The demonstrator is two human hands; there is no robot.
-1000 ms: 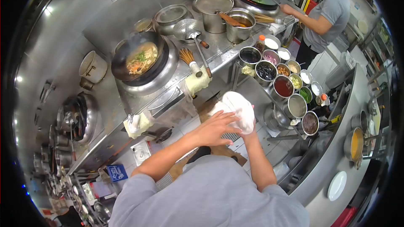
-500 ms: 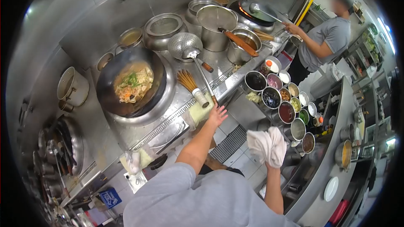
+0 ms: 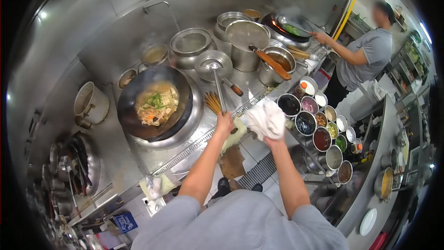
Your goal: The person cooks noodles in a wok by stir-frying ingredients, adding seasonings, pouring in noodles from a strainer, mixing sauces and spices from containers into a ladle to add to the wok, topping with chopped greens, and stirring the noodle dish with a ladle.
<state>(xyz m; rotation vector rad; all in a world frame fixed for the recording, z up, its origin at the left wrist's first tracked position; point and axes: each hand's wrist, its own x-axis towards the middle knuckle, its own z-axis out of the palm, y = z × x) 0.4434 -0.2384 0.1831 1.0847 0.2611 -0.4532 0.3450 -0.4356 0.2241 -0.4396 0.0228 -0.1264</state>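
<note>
My left hand (image 3: 225, 122) is closed round the handle end of a metal ladle (image 3: 219, 88), near the stove's front edge. The ladle's bowl rests over a round perforated strainer (image 3: 224, 64) with a wooden-tipped handle. In my right hand (image 3: 276, 141) is a bunched white cloth (image 3: 267, 119), lifted beside the left hand. A dark wok (image 3: 127, 111) sits on the burner ring to the left, with noodles (image 3: 156, 104) and green strips in it, faintly steaming. A bamboo wok brush (image 3: 212, 102) lies behind my left hand, partly hidden by it.
Pots (image 3: 190, 41) line the back under a running tap (image 3: 157, 4). A wooden-handled tool (image 3: 273, 64) lies across them. Containers of sauces and ingredients (image 3: 305, 123) stand at right. Beyond, a co-worker (image 3: 365, 55) works at another wok (image 3: 289, 27). A drain grate (image 3: 259, 172) crosses the floor.
My left hand, open beside the ladle handle before, has closed on it, and the handle now points more straight toward me. My right hand has brought the cloth up and leftward.
</note>
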